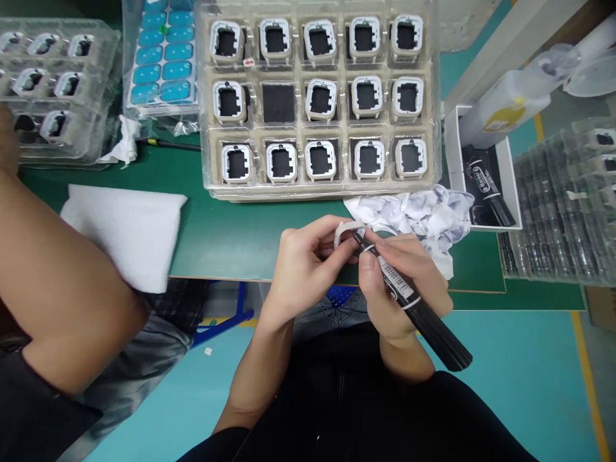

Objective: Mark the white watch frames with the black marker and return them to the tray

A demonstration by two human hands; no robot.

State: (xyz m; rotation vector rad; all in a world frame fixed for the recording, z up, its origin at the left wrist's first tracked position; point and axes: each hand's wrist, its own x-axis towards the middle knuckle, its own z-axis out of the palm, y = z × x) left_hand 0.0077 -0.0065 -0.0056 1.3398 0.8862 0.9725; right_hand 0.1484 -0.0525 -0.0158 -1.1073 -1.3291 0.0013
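Observation:
My left hand [308,266] is closed around a small white square frame [347,230], held just over the front edge of the green table [226,224]. My right hand [397,282] grips a black marker pen [416,305] with a barcode label, its tip touching the frame. Straight behind my hands stands a clear tray [320,192] holding several white frames in its pockets; one middle-row pocket holds only a black pad [278,102].
A crumpled, ink-stained white cloth [423,215] lies right of my hands. A folded white cloth [128,234] lies at left, beside a co-worker's bare arm [58,276]. More trays [52,77] stand far left and stacked trays [563,212] at right. A white box [486,173] holds markers.

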